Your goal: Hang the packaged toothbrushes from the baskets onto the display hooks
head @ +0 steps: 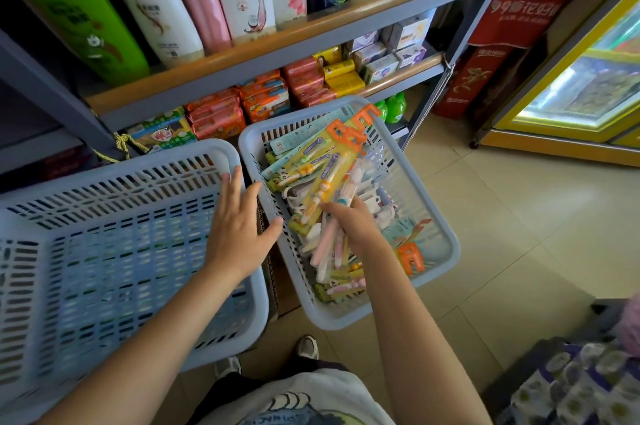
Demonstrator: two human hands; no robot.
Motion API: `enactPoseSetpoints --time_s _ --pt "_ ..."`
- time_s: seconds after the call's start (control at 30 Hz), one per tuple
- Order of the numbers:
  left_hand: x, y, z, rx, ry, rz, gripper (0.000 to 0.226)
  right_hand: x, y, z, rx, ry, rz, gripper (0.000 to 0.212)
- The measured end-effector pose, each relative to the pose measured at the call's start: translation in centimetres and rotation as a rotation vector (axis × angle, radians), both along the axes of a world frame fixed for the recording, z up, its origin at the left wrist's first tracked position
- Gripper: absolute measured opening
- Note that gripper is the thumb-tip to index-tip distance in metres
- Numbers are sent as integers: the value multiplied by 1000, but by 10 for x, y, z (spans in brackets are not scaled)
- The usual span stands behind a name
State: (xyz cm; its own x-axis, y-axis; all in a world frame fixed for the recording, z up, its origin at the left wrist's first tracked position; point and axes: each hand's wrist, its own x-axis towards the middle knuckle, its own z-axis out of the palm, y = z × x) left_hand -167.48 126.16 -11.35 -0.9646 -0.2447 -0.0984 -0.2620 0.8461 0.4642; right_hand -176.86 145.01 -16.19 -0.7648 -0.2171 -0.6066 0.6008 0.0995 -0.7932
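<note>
Packaged toothbrushes [329, 179] lie heaped in the right basket [436, 217], and the right hand [353, 227] has its fingers [329, 208] curled round the lower ends of a fanned bunch of them, the orange hang tabs [349, 127] pointing away from the fingers toward the shelf [242, 54]; the left basket [121, 234], the bigger shape in view, sits under the left hand [239, 227], whose fingers are spread wide and flat, holding nothing, thumb reaching toward the near wall of the right basket; no display hooks show, so nothing looks hung yet.

The likeliest trouble, I judge, is slippage; several slick packs pinched at one end could slide apart and drop, or a tab could snag in the slots as the bunch lifts; the light basket might also shift if the spread fingers do not steady it.

Both baskets are pale blue moulded plastic, rectangular, slotted like lattice; the packs are long flat cards with clear glossy blisters, mostly yellow and teal; the tabs are stiff orange plastic with cut-out holes.
</note>
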Motion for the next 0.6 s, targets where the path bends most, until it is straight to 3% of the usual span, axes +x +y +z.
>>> enactPoseSetpoints --time_s 0.07,0.13,0.27,0.4,0.53,0.6 --pt "-6 4 16 30 78 -9 69 -1 5 19 -88 63 108 55" --pt "-15 12 39 252 113 14 65 -1 7 40 -146 145 239 44" --pt "-26 26 71 712 87 136 16 2 -2 76 -223 277 360 47" --pt "-20 15 80 882 145 297 9 5 -8 98 -224 298 206 49" --pt "-9 10 85 969 67 347 11 11 -15 123 -340 252 100 14" --pt "-2 17 91 1093 30 322 9 12 -28 131 -351 234 54 22"
